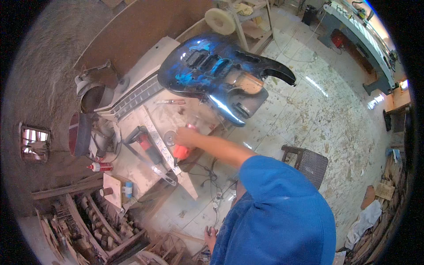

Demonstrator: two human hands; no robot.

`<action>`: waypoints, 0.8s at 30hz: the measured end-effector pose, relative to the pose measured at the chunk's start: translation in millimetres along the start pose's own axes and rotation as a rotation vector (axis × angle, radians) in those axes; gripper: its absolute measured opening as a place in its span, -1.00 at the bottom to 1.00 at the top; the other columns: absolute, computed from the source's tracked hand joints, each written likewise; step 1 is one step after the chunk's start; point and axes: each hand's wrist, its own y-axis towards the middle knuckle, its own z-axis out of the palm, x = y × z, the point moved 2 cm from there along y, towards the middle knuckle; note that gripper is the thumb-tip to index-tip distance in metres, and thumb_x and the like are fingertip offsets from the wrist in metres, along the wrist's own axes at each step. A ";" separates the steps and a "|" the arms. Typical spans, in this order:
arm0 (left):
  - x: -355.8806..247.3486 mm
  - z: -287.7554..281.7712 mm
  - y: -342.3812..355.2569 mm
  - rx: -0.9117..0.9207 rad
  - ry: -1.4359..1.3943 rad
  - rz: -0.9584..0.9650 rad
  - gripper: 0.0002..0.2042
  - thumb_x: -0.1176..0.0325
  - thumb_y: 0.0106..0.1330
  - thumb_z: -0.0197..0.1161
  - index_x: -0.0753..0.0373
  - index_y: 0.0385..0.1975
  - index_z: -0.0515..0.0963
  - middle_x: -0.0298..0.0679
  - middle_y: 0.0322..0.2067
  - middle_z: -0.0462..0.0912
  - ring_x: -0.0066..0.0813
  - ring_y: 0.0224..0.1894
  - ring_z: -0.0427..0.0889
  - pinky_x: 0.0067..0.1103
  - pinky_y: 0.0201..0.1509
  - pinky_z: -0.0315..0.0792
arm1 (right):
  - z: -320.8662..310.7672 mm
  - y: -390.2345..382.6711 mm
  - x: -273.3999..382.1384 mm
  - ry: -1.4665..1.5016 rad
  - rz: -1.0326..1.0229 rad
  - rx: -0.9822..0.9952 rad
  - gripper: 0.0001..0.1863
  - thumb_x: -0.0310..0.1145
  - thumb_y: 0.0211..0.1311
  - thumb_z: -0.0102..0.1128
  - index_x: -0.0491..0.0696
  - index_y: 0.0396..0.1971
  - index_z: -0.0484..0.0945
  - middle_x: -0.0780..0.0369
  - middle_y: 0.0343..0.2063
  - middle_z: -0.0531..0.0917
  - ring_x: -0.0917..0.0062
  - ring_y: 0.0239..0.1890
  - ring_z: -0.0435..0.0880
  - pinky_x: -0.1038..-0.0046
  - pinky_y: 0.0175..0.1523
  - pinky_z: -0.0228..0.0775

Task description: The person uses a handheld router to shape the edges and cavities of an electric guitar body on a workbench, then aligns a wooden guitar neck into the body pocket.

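Note:
My right hand (pixel 187 138), blurred by motion, reaches over the wooden workbench (pixel 128 161) and is closed around an orange-red object (pixel 181 151), probably a power tool. A grey disc (pixel 170 138) lies beside it. Lower in view, my left hand (pixel 211 236) hangs by my body, fingers loosely bent and apart, nothing visible in them. Beyond my right hand a glossy blue-black electric guitar body (pixel 194 70) overhangs the bench edge. A red and black angle grinder (pixel 149 146) and a long patterned strip (pixel 159 139) lie to the left of that hand.
A red-capped bottle (pixel 100 166) and a blue-banded cylinder (pixel 127 190) stand at the bench's left. Cables (pixel 207 172) run across the floor. A dark woven stool (pixel 311 165) is near my right side. Wood scraps (pixel 95 221) fill a rack below; a machine (pixel 364 39) stands far right.

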 end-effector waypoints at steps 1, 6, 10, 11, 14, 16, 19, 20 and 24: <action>-7.1 1.5 12.4 0.031 0.026 0.028 -0.25 0.11 0.54 0.35 0.29 0.57 0.16 0.05 0.33 0.51 -0.14 0.12 0.70 -0.31 0.10 0.60 | -10.7 -22.4 3.7 0.021 -0.010 0.018 -0.78 -0.29 0.19 0.32 0.07 -0.15 0.72 0.26 -0.19 0.75 0.37 -0.14 0.76 0.27 0.03 0.54; -66.0 43.8 45.8 0.176 0.202 0.256 -0.53 0.18 0.50 0.34 0.41 0.24 0.61 0.04 0.17 0.71 -0.20 0.13 0.72 -0.41 0.21 0.56 | -55.7 -160.0 44.3 0.381 0.022 -0.157 -0.39 -0.02 -0.16 0.62 -0.03 -0.15 0.56 0.12 -0.23 0.73 0.14 -0.18 0.78 0.10 -0.10 0.55; -107.4 103.6 51.2 0.614 0.399 0.477 -0.51 0.24 0.48 0.33 0.37 0.31 0.57 0.02 0.18 0.70 -0.19 0.18 0.70 -0.37 0.28 0.53 | -140.8 -260.3 69.0 0.585 0.218 0.038 -0.33 -0.09 -0.26 0.64 -0.05 -0.14 0.49 0.07 -0.26 0.69 0.07 -0.15 0.75 0.07 -0.10 0.56; -123.4 124.0 44.9 0.682 0.455 0.523 -0.51 0.26 0.47 0.34 0.35 0.32 0.56 -0.04 0.15 0.72 -0.23 0.17 0.70 -0.38 0.28 0.53 | -163.6 -281.6 72.9 0.608 0.227 -0.004 -0.33 -0.10 -0.26 0.63 -0.06 -0.14 0.49 0.06 -0.25 0.69 0.06 -0.14 0.74 0.07 -0.10 0.56; -164.6 180.9 24.5 0.693 0.598 0.701 -0.52 0.37 0.45 0.29 0.32 0.35 0.52 -0.04 0.18 0.69 -0.28 0.24 0.64 -0.36 0.33 0.51 | -244.0 -318.8 75.2 0.744 0.290 -0.074 -0.35 -0.11 -0.25 0.63 -0.06 -0.15 0.50 0.04 -0.26 0.68 0.05 -0.15 0.73 0.09 -0.10 0.56; -185.3 222.7 20.8 0.650 0.125 0.893 -0.54 0.44 0.42 0.24 0.32 0.32 0.51 -0.01 0.23 0.65 -0.26 0.32 0.58 -0.33 0.38 0.47 | -294.0 -330.4 64.0 0.829 0.287 -0.203 -0.35 -0.12 -0.25 0.64 -0.07 -0.14 0.52 0.05 -0.27 0.68 0.06 -0.17 0.73 0.12 -0.10 0.55; -299.3 252.2 -37.4 0.467 0.259 1.178 -0.47 0.43 0.39 0.26 0.35 0.36 0.42 0.06 0.35 0.51 -0.09 0.44 0.45 -0.25 0.49 0.34 | -353.7 -340.4 26.3 0.843 0.227 -0.532 -0.33 -0.15 -0.26 0.67 -0.06 -0.08 0.58 0.07 -0.27 0.69 0.08 -0.19 0.73 0.16 -0.08 0.56; -328.3 262.5 -43.6 0.498 0.142 1.141 -0.37 0.39 0.37 0.30 0.38 0.45 0.34 0.13 0.41 0.43 0.01 0.49 0.39 -0.22 0.56 0.26 | -370.1 -338.0 10.9 0.788 0.194 -0.618 -0.32 -0.16 -0.26 0.69 -0.06 -0.06 0.60 0.08 -0.26 0.69 0.09 -0.20 0.73 0.17 -0.06 0.56; -445.6 282.7 -97.3 -0.039 -0.038 1.479 -0.16 0.48 0.30 0.22 0.40 0.62 0.05 0.13 0.55 0.25 -0.06 0.61 0.20 -0.31 0.64 0.08 | -404.9 -323.7 -66.0 0.884 0.240 -0.858 -0.26 -0.13 -0.30 0.74 -0.07 -0.05 0.59 0.13 -0.28 0.75 0.40 -0.25 0.76 0.33 -0.07 0.59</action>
